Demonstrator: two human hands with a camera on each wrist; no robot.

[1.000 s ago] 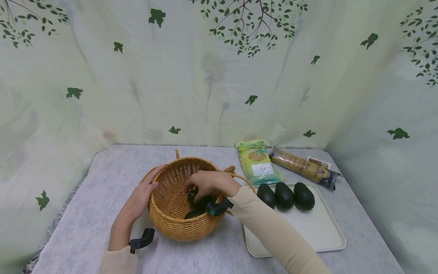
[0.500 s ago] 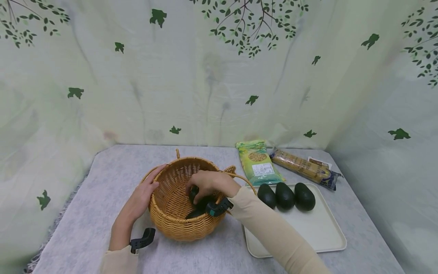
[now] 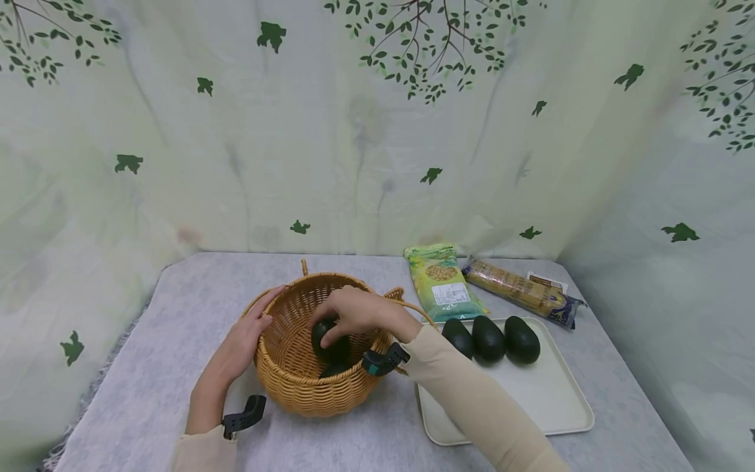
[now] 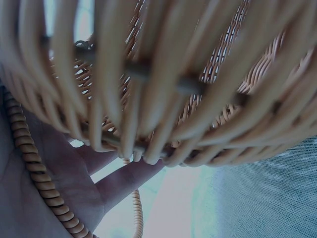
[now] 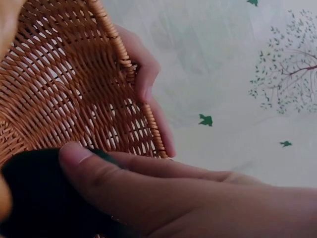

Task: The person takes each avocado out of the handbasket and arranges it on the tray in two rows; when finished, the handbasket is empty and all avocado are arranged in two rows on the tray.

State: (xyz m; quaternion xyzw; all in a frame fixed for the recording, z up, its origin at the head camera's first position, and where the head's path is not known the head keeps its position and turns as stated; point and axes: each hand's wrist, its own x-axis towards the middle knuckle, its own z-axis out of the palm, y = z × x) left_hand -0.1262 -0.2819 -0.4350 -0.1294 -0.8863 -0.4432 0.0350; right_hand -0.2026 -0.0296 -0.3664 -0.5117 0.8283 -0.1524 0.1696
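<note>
A round wicker basket [image 3: 309, 393] stands on the table. My left hand [image 3: 238, 341] holds its left side, the thumb at the rim and the fingers along the outer wall; in the left wrist view the palm [image 4: 64, 178] lies behind a coiled handle [image 4: 42, 183]. Inside the basket, my right hand [image 3: 356, 313] grips a dark green avocado [image 3: 321, 339] between thumb and fingers. Another dark avocado [image 3: 334, 370] shows partly below it, against the near wall. In the right wrist view, the gripped avocado [image 5: 39, 188] is dark and partly covered by the thumb.
Right of the basket, a white tray [image 3: 531, 410] carries 3 avocados [image 3: 488, 339] along its far edge. Behind it lie a green and yellow bag [image 3: 442, 282] and a long clear packet [image 3: 522, 288] of yellowish contents. The right basket handle [image 3: 421, 309] reaches toward the tray.
My right hand has risen slightly inside the basket and shifted a little left, and more of the avocado in its fingers shows. The left hand has stayed at the rim.
</note>
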